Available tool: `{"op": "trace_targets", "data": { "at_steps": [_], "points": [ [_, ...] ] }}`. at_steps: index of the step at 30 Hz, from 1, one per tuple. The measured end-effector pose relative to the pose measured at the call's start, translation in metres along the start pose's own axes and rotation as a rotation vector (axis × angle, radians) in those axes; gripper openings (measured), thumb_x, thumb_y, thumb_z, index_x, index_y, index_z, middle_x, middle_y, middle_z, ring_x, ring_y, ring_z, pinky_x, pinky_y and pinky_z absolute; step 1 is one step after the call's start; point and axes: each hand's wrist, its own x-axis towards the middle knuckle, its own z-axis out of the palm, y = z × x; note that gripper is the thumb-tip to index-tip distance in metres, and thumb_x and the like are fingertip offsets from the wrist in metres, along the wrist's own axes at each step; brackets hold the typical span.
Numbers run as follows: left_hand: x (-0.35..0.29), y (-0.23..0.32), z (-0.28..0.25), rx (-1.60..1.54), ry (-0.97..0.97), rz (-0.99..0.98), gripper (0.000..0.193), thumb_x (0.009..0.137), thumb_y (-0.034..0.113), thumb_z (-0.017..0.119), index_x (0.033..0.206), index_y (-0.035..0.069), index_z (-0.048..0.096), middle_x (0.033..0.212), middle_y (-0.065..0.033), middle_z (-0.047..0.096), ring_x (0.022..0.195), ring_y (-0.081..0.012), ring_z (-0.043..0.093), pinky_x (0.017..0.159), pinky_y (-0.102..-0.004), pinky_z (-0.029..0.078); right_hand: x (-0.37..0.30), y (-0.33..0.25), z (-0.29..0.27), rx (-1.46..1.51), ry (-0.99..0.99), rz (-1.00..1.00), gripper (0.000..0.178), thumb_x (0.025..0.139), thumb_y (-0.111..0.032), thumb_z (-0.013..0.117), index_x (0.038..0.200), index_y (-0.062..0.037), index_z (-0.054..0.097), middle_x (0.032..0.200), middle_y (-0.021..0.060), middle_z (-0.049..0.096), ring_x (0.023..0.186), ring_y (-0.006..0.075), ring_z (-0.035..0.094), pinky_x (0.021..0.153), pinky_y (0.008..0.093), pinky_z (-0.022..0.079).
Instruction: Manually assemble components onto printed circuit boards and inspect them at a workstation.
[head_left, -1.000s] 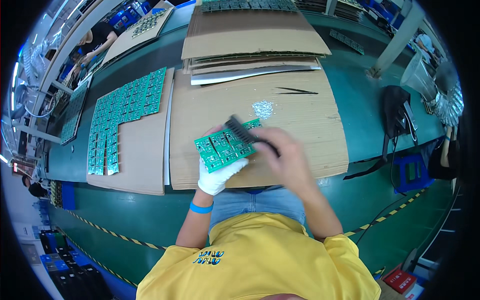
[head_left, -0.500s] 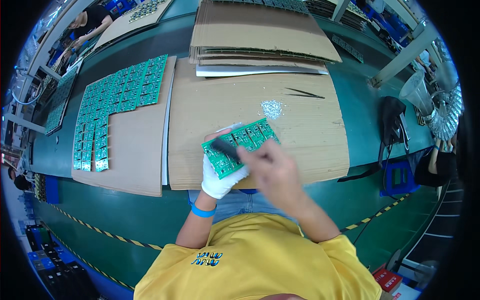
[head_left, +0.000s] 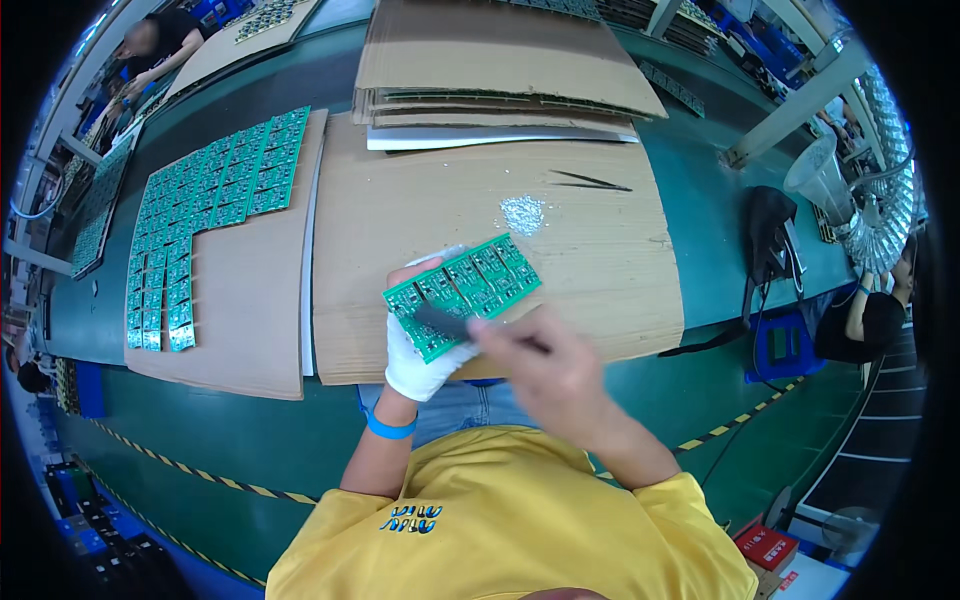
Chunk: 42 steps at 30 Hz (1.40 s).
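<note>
Green desk (head_left: 705,240): left fingers (head_left: 412,270) hold board (head_left: 490,275), right fingers (head_left: 498,342) grip brush (head_left: 443,321); I see it's shifted from board's right half to left end, so work's there.

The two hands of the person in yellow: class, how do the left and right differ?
The left hand wears a white glove, with some skin showing; the right hand is bare.
The left hand supports a green circuit board, while the right hand grips a dark brush.
The left hand looks fairly sharp; the right hand is blurred.
Both are holding something.
</note>
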Motion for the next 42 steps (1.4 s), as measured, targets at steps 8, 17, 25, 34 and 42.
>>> {"op": "trace_targets", "data": {
  "at_steps": [8,17,25,34,42],
  "points": [
    [0.006,0.017,0.003,-0.108,0.100,-0.031,0.078,0.072,0.002,0.090,0.136,0.010,0.047,0.142,-0.0189,0.054,0.131,-0.0323,0.057,0.105,-0.0466,0.054,0.008,0.081,-0.029,-0.154,0.156,0.177,0.014,0.088,-0.002,0.075,0.102,-0.0032,0.077,0.080,0.0101,0.059,0.064,0.0230,0.058,0.055,0.0351,0.045],
    [0.099,0.071,0.005,-0.168,0.031,-0.305,0.062,0.078,0.006,0.087,0.129,0.006,0.053,0.124,-0.0095,0.064,0.111,-0.0239,0.069,0.092,-0.0403,0.059,0.019,0.144,-0.057,-0.311,0.128,0.149,0.015,0.089,-0.001,0.073,0.104,-0.0016,0.077,0.092,0.0106,0.066,0.078,0.0236,0.065,0.067,0.0335,0.050],
    [0.170,0.008,0.012,-0.593,-0.143,-0.426,0.038,0.106,0.025,0.058,0.138,0.008,0.051,0.132,-0.0117,0.063,0.123,-0.0286,0.063,0.101,-0.0476,0.055,0.101,0.106,-0.024,0.800,-0.341,0.502,0.029,0.104,-0.016,0.061,0.123,0.0046,0.068,0.117,0.0102,0.072,0.100,0.0162,0.069,0.085,0.0289,0.056],
    [0.168,-0.015,-0.003,-0.819,-0.096,-0.514,0.049,0.111,0.035,0.041,0.152,0.007,0.041,0.144,-0.0172,0.056,0.130,-0.0354,0.058,0.109,-0.0549,0.049,0.112,0.134,0.023,1.047,-0.375,0.585,0.033,0.104,-0.009,0.061,0.132,0.0071,0.061,0.113,0.0086,0.072,0.101,0.0104,0.067,0.089,0.0252,0.054],
    [0.164,-0.017,0.003,-0.812,-0.092,-0.543,0.050,0.111,0.034,0.040,0.153,0.006,0.040,0.146,-0.0172,0.055,0.130,-0.0351,0.058,0.109,-0.0550,0.049,0.102,0.148,0.023,1.029,-0.425,0.606,0.032,0.103,-0.007,0.061,0.132,0.0067,0.060,0.118,0.0104,0.072,0.106,0.0112,0.067,0.094,0.0264,0.054]
  ]
}}
